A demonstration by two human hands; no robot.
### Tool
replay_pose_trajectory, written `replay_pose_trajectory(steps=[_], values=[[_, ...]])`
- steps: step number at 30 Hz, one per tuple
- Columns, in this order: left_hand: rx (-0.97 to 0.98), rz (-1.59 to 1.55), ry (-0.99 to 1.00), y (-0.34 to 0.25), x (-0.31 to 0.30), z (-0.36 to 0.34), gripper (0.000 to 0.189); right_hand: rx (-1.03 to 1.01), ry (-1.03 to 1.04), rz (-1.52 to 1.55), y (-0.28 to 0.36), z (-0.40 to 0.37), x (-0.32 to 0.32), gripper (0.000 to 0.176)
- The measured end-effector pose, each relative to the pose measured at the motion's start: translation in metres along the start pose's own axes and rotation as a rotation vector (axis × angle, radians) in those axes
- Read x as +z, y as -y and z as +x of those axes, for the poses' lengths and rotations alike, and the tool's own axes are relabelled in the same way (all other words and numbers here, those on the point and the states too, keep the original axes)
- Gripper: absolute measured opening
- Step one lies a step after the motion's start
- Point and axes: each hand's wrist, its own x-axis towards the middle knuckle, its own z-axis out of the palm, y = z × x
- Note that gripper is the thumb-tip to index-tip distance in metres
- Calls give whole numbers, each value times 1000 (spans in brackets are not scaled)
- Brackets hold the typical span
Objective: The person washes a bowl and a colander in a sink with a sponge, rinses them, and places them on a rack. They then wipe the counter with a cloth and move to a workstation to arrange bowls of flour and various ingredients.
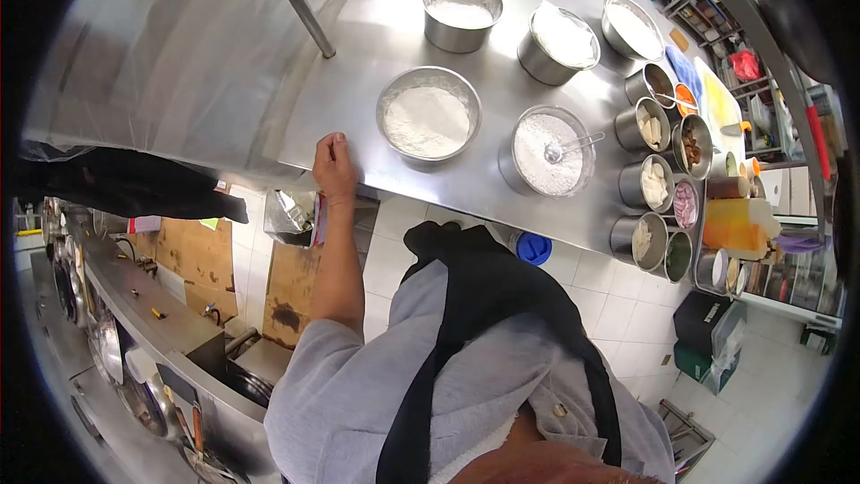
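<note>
The left hand (333, 166) rests curled, gripping nothing, on the steel counter (394, 27) — a pause beside the flour bowl (428, 116) — reaching it needs opened fingers.

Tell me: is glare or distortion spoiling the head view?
Head view: strong fisheye bend, dark corners; mild glare on the steel table, yet the bowl of white powder and the left hand at the table edge look sharp; small tubs at right are squeezed, contents unclear.

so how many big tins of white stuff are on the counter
5 tins: one by the left hand, one with a scoop, three in a row behind; none seems hidden.
</note>
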Motion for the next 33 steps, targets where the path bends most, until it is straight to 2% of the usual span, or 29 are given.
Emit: replay_pose_trajectory(steps=[7,12,15,18,21,22,26,29,33], values=[[24,152,-34,-14,3,2,17,-51,-31,-105,33,-8,1,20],[79,165,-19,-11,3,3,17,-102,-44,-74,44,-3,4,18],[102,162,-25,-10,4,3,18,-137,-6,-172,51,0,1,18],[167,225,-58,-5,5,4,20,-133,-40,32,31,7,10,21],[176,240,-54,-8,5,4,19,-446,-102,-204,-8,21,17,23],[167,235,-47,-9,4,3,18,-317,31,-344,-68,54,29,30],[66,162,-33,1,7,4,15,-494,16,-158,-92,58,30,37],[115,168,-37,-1,7,4,13,-234,48,-231,-110,72,39,38],[158,209,-50,-4,8,4,15,-259,57,-359,-83,65,35,37]])
